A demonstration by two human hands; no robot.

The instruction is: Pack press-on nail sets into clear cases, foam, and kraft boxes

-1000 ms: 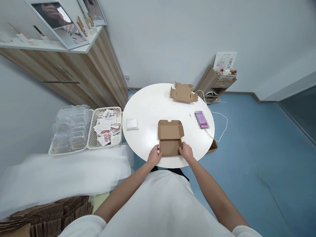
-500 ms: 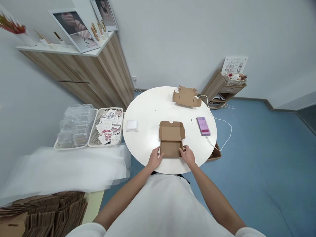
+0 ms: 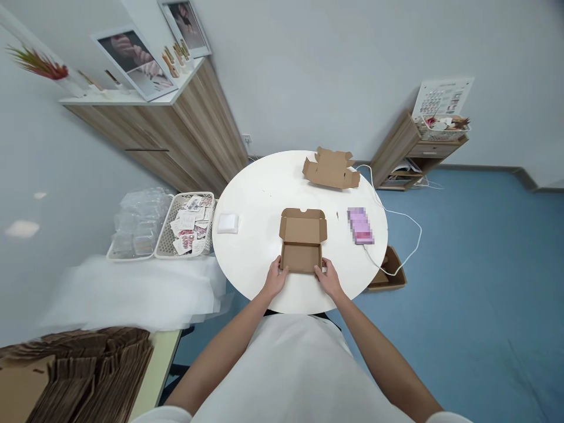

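Observation:
A small brown cardboard box (image 3: 302,258) rests on the white round table (image 3: 255,258), its lid raised and leaning away from me. My left hand (image 3: 275,278) grips the box's near left corner, thumb at the front edge. On the opposite corner, my right hand (image 3: 328,278) holds the box in the same way. The inside of the box shows bare cardboard. Farther back lies a second cardboard box blank (image 3: 332,168), partly folded, with its flaps sticking out.
Left on the table sits a white stack of sheets (image 3: 228,223); right is a pixelated purple item (image 3: 360,225) with a white cable. Beyond the left edge stand a basket of cards (image 3: 161,247), clear plastic cases (image 3: 143,217), white film (image 3: 141,294) and stacked flat cardboard (image 3: 92,376).
The box and both hands sit slightly farther from me on the table. My view has shifted a little; both hands keep their hold on the box.

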